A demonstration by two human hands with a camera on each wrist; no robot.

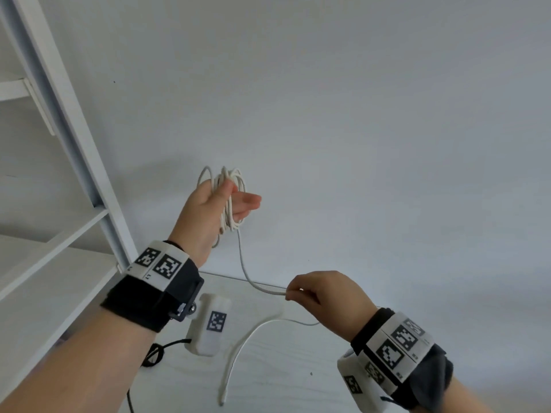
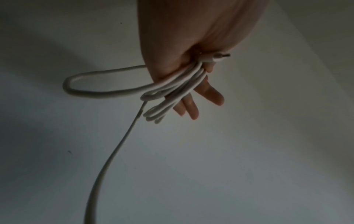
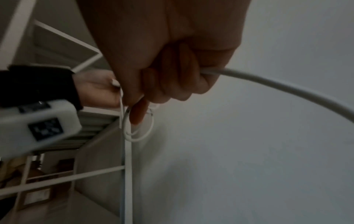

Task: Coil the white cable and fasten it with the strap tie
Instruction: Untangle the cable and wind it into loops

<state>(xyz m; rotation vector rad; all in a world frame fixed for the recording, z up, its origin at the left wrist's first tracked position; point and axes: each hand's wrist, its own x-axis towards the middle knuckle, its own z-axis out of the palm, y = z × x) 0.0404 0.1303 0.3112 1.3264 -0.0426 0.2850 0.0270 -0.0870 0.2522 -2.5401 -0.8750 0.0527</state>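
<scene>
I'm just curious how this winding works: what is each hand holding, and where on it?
Both hold the white cable. The left hand has the finished loops wrapped round its fingers; the right hand pinches the loose stretch lower down.

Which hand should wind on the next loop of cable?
The right hand: it pinches the loose cable, while the left hand is wrapped in the loops.
</scene>
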